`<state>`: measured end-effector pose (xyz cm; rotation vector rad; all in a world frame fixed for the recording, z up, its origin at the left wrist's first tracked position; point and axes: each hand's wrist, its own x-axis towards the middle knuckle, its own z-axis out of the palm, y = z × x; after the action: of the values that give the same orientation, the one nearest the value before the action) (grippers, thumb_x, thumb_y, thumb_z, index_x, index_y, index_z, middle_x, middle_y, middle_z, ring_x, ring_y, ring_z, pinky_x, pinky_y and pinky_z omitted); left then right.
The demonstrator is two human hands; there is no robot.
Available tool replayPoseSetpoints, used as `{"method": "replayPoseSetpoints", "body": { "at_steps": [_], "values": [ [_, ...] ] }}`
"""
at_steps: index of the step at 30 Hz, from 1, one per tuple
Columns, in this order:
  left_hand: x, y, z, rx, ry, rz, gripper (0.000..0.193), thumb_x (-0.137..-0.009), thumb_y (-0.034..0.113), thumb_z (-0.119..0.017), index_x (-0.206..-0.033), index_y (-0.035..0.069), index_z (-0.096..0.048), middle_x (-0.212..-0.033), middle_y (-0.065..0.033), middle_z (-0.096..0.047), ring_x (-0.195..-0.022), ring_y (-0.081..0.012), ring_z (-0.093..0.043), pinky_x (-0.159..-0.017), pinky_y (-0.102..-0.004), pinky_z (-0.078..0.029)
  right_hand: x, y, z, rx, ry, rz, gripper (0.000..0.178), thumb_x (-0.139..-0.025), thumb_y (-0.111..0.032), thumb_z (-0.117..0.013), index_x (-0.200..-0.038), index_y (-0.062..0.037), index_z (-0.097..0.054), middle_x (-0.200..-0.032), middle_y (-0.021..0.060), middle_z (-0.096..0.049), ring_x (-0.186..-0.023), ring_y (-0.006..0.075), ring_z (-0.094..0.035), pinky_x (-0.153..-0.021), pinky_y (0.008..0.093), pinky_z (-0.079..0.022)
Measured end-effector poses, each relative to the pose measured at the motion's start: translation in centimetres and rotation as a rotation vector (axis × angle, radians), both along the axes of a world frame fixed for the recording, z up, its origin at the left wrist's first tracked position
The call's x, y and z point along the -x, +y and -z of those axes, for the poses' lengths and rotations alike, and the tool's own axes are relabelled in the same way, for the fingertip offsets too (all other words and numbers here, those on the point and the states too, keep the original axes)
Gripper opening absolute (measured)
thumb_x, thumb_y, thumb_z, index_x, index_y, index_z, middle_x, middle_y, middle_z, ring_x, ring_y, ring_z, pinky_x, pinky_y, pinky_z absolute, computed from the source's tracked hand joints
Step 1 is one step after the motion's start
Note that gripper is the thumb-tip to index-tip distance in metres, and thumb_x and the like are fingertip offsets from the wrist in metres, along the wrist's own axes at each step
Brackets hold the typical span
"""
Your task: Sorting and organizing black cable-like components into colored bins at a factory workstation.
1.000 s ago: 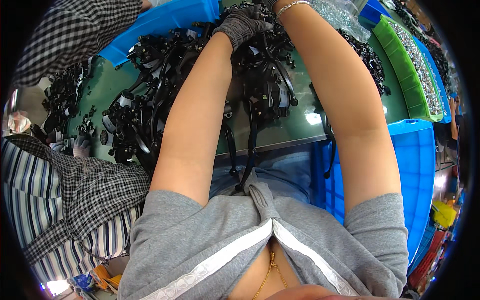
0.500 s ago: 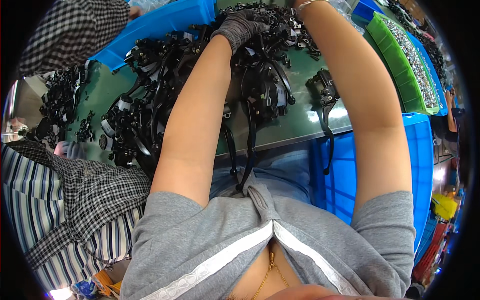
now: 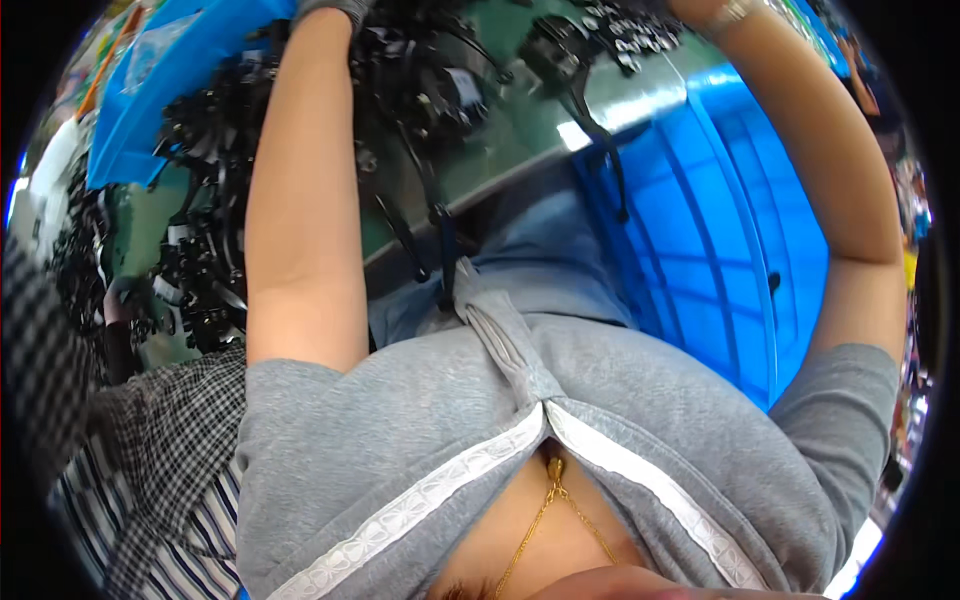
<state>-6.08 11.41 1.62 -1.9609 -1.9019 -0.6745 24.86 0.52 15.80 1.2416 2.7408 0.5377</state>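
Observation:
My left hand [image 3: 338, 8] wears a dark grey knitted glove and is cut off by the top edge, so its fingers are out of sight. Beneath it and around its wrist lie black brake-lever assemblies [image 3: 440, 95], heaped on a green tabletop [image 3: 500, 155]. Several long levers [image 3: 437, 190] stick out past the table's near edge. My right hand [image 3: 692, 10], with a bracelet at the wrist, is also mostly beyond the top edge. It is nearest to a scatter of small black and silver metal parts [image 3: 635, 38]. One lever assembly [image 3: 570, 75] lies apart between my arms.
A large blue crate [image 3: 700, 230] stands right of my legs, beside the table. At the far left is a blue bin [image 3: 125, 130] with clear plastic in it. A co-worker's checked sleeve [image 3: 185, 400] is close on my left, near more black parts [image 3: 200, 240].
The view has shifted, so table and parts sit higher in the picture. My right arm has moved outward to the right; both hands are now largely cut off.

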Motion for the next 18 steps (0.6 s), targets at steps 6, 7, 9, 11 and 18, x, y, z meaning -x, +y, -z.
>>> {"method": "replayPoseSetpoints", "body": {
  "at_steps": [6, 7, 9, 11, 18],
  "values": [
    [-5.4, -6.4, -3.4, 0.02, -0.159, 0.098, 0.046, -0.096, 0.032, -0.068, -0.132, 0.004, -0.064, -0.131, -0.0229, -0.064, -0.122, -0.039, -0.061, -0.105, -0.0436, -0.049, -4.4, -12.9, 2.9, 0.376, 0.287, -0.15, 0.036, -0.093, -0.025, -0.072, -0.125, -0.0103, -0.066, -0.097, 0.0078, -0.074, -0.075, 0.0235, -0.069, -0.068, 0.0355, -0.061],
    [-6.8, -7.7, -3.8, 0.045, -0.169, 0.147, 0.046, -0.096, 0.032, -0.068, -0.132, 0.004, -0.064, -0.131, -0.0228, -0.064, -0.122, -0.0389, -0.061, -0.104, -0.0436, -0.049, -5.2, -14.7, 6.1, -0.086, 0.284, -0.411, 0.026, -0.089, -0.02, -0.078, -0.11, -0.0058, -0.069, -0.096, 0.0131, -0.073, -0.078, 0.0276, -0.071, -0.07, 0.0367, -0.057],
    [-9.2, -10.4, -4.5, 0.096, -0.183, 0.238, 0.045, -0.096, 0.031, -0.068, -0.132, 0.004, -0.064, -0.131, -0.0228, -0.065, -0.122, -0.0387, -0.061, -0.104, -0.0437, -0.049, -7.4, -18.9, 8.1, 0.231, 0.332, -0.052, 0.022, -0.089, -0.012, -0.074, -0.11, -0.0088, -0.069, -0.103, 0.0138, -0.071, -0.086, 0.0322, -0.071, -0.076, 0.0395, -0.058],
    [-10.6, -13.2, -4.9, 0.137, -0.188, 0.301, 0.045, -0.096, 0.031, -0.068, -0.132, 0.003, -0.064, -0.13, -0.0227, -0.065, -0.121, -0.0386, -0.062, -0.104, -0.0437, -0.049, -7.3, -22.5, 9.0, 0.566, 0.257, 0.289, 0.023, -0.093, -0.012, -0.07, -0.115, -0.0081, -0.068, -0.105, 0.0136, -0.072, -0.093, 0.0334, -0.071, -0.081, 0.0414, -0.058],
    [-12.0, -18.8, -5.3, 0.205, -0.195, 0.415, 0.044, -0.096, 0.029, -0.069, -0.131, 0.003, -0.064, -0.129, -0.0225, -0.065, -0.12, -0.038, -0.063, -0.103, -0.0437, -0.049, -8.1, -26.1, 14.9, 0.808, 0.13, 0.718, 0.033, -0.103, -0.019, -0.058, -0.134, -0.0086, -0.062, -0.128, 0.0185, -0.067, -0.114, 0.0359, -0.067, -0.102, 0.0432, -0.052]
  ]
}}
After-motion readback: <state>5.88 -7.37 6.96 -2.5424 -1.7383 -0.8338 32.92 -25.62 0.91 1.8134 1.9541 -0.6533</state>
